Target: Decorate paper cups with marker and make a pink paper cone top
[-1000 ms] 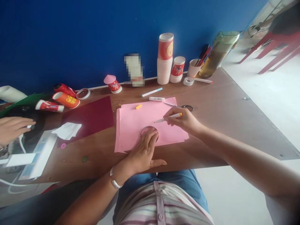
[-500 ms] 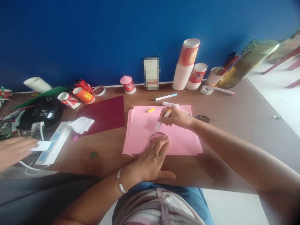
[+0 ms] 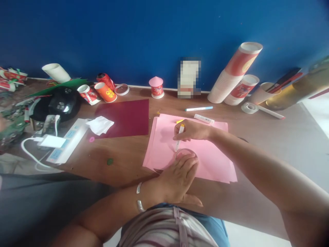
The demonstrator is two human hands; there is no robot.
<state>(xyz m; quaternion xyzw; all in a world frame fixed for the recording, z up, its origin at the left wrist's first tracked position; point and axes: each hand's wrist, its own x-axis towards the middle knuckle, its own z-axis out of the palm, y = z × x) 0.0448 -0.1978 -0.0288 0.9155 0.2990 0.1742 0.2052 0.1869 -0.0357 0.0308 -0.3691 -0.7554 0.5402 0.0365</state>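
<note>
My left hand [image 3: 177, 178] presses its fingers flat on a small clear round lid [image 3: 183, 152] that lies on a stack of pink paper [image 3: 164, 144]. My right hand [image 3: 192, 131] pinches a white marker with an orange end [image 3: 179, 137], its tip down against the far left rim of the lid. A silver bangle [image 3: 139, 201] sits on my left wrist.
On the brown table [image 3: 120, 161] lie a dark red sheet [image 3: 125, 118], a white power strip [image 3: 67, 141], a crumpled tissue [image 3: 100, 124], two loose markers [image 3: 200, 113], tape rolls and paper cups [image 3: 231, 79] along the blue wall. A pen cup [image 3: 262, 92] stands far right.
My right hand has carried the marker leftwards round the far side of the lid. The view has swung left. The other person's hand at the left edge has gone out of view.
</note>
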